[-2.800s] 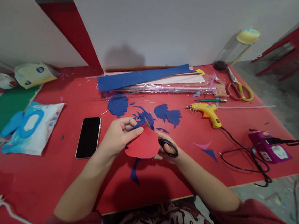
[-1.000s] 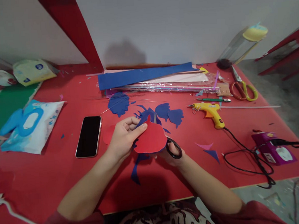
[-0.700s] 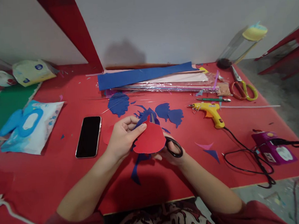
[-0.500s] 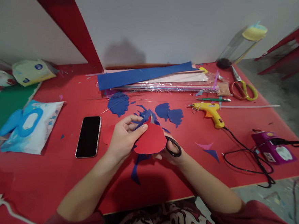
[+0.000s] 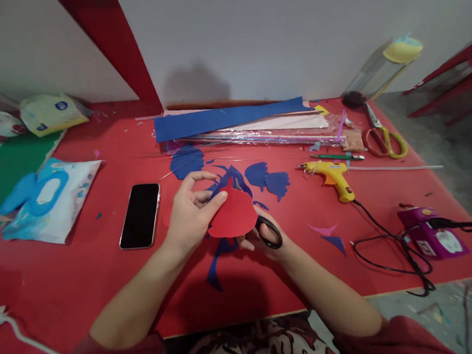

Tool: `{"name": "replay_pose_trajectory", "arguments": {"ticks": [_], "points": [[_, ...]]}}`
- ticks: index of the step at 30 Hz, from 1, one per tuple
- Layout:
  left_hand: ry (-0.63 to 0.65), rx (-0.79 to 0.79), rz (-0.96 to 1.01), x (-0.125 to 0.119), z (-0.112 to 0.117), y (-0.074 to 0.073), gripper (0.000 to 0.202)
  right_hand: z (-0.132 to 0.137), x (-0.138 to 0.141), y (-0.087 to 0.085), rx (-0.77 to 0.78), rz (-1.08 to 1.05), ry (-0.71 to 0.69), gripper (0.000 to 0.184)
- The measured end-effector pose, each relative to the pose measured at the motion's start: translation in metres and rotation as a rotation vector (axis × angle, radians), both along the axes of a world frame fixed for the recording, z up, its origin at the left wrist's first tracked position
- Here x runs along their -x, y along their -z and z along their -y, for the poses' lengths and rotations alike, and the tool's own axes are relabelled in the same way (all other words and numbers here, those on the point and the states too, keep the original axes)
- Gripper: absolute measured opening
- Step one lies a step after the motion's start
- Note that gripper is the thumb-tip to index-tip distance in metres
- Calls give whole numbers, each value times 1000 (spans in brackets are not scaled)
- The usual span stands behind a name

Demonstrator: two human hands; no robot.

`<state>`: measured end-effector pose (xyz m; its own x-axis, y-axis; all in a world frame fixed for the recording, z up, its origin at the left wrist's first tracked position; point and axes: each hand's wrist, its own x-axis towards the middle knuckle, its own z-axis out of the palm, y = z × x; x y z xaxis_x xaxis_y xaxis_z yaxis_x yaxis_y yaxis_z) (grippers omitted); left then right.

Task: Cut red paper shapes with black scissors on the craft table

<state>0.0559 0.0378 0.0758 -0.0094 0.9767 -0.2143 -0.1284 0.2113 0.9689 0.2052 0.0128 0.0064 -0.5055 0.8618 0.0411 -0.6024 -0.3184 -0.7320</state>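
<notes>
My left hand (image 5: 190, 215) pinches a rounded red paper cut-out (image 5: 234, 216) with blue paper behind it, above the middle of the red table (image 5: 85, 284). My right hand (image 5: 265, 244) grips black-handled scissors (image 5: 269, 233), fingers through the loops; the blades run under the red piece and their tip shows at its top edge. Blue paper scraps (image 5: 215, 262) lie on the table right below my hands. More blue cut shapes (image 5: 268, 179) lie just beyond them.
A black phone (image 5: 140, 215) lies left of my hands, a wet-wipes pack (image 5: 47, 198) further left. A yellow glue gun (image 5: 331, 177) with its black cord (image 5: 387, 252) is to the right, a purple box (image 5: 428, 234) beyond. Paper sheets (image 5: 232, 118) and red-yellow scissors (image 5: 382, 137) lie at the back.
My left hand has turned the red piece a little and shifted it left and up; its fingers have spread. The scissors moved slightly with it along the edge.
</notes>
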Motion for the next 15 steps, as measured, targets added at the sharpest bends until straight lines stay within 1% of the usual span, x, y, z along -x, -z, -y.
{"name": "replay_pose_trajectory", "arguments": {"ticks": [3,6,9,11,13,15], "points": [[-84,-54,-1,5,-4,1,40,-1,0,-1,35,-8,-28,37],[-193,-102,12,10,-10,1,39,-2,0,-2,90,3,-49,37],[-287,-133,27,13,-17,3,39,-3,2,-1,139,45,-12,39],[-282,-130,27,15,-20,6,39,-4,3,0,170,93,57,41],[-228,-116,7,14,-20,12,39,-5,5,1,202,145,163,41],[-154,-100,-26,12,-19,17,36,-8,6,2,213,185,307,41]]}}
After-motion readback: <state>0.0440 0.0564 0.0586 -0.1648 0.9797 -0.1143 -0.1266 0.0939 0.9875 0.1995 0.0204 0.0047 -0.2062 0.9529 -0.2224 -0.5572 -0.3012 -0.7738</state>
